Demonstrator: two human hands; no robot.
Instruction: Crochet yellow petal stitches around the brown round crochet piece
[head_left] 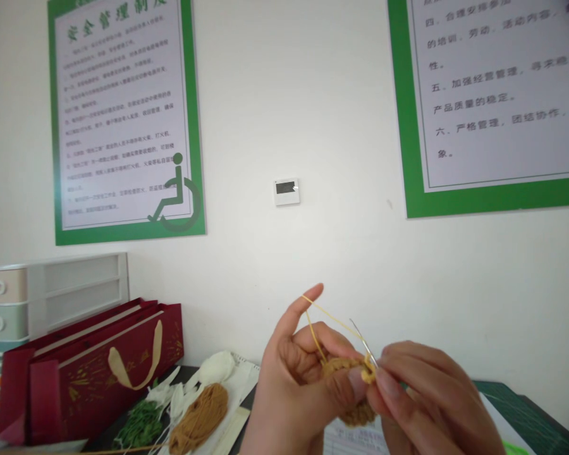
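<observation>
My left hand [294,385] is closed on a small mustard-yellow crochet piece [359,417], pinched between thumb and fingers. Its index finger points up, with a strand of yellow yarn [330,314] looped over the tip and running down to the work. In my right hand [431,395] is a thin metal crochet hook [363,340], gripped close to the stitches. The hook passes by a yellow loop at the edge of the piece, and its tip points up and left near the strand. My fingers hide part of the piece and the hook's handle.
At left on the dark table lie a brown yarn skein [200,414], green yarn [141,424] and white yarn [217,368]. Dark red gift bags [90,385] stand before a drawer box [80,284]. A green mat [526,417] lies at right; a printed sheet [348,440] is beneath my hands.
</observation>
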